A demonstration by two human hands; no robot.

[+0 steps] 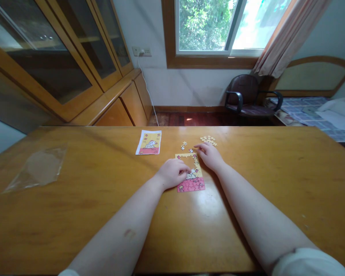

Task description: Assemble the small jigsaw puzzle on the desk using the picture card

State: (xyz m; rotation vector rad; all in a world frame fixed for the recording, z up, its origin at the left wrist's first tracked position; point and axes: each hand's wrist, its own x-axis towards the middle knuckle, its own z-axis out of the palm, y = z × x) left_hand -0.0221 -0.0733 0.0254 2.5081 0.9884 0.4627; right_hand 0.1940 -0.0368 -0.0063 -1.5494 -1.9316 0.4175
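A partly assembled jigsaw puzzle [190, 185] lies on the table, pink at the bottom with a yellow border and a gap in its upper middle. My left hand [172, 173] rests over its left side, fingers curled inward at the white figure; whatever they hold is hidden. My right hand [209, 155] is just past the puzzle's upper right corner, index finger stretched out. Close to that fingertip lies a loose puzzle piece [191, 150]. A few more loose pieces [183, 145] are above the puzzle, and a pile of pale pieces [208, 140] sits beyond my right hand.
A printed reference picture [149, 142] lies to the left beyond the puzzle. A clear plastic bag [41, 168] is at the far left of the wooden table [109, 214]. Behind stand a glass-door cabinet [97, 88], an armchair [245, 96] and a bed [304, 109].
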